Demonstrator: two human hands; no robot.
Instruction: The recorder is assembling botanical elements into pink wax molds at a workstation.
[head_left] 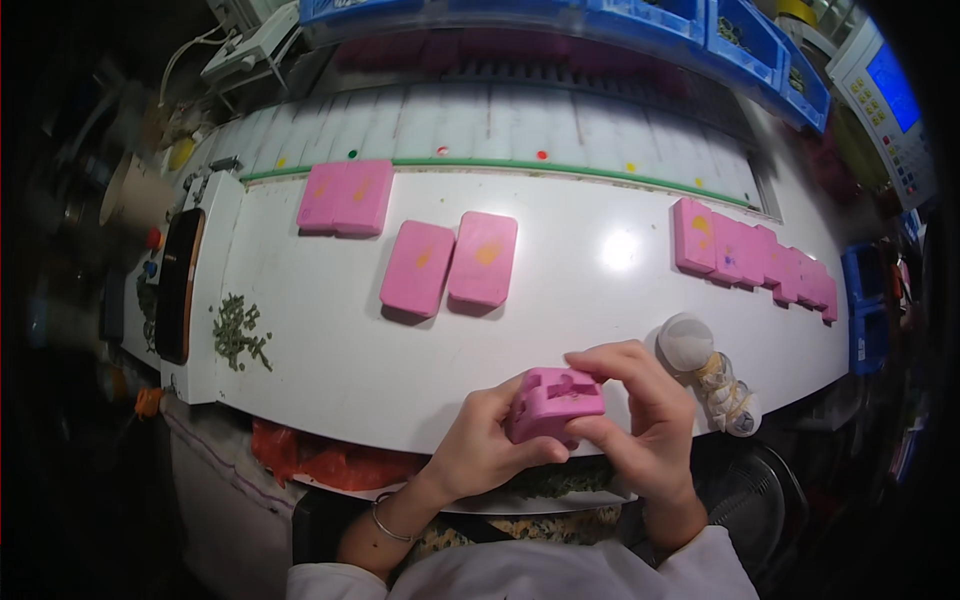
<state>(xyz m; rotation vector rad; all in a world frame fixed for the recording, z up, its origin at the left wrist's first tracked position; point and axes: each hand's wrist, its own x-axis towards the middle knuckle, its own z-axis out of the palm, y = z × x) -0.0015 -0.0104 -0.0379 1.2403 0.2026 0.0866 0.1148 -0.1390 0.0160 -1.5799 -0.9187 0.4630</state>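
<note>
Near the front edge of the white table, a pink rubber mould [560,407] is held between my two hands, with a notched, hollowed side facing up. My left hand [487,438] is closed round its left side, the thumb along the lower edge. The fingertips and thumb of my right hand [645,420] pinch its right side. Beyond my hands lie two more pink moulds, a left one [418,268] and a right one [484,258], side by side with yellow marks on top.
Two pink moulds [346,198] touch each other by the green strip. A row of several [740,250] runs along the right. Green bits [238,330] and a phone [181,285] are at left. A white round-topped container [686,342] stands right of my hands. Blue bins [650,22] line the back.
</note>
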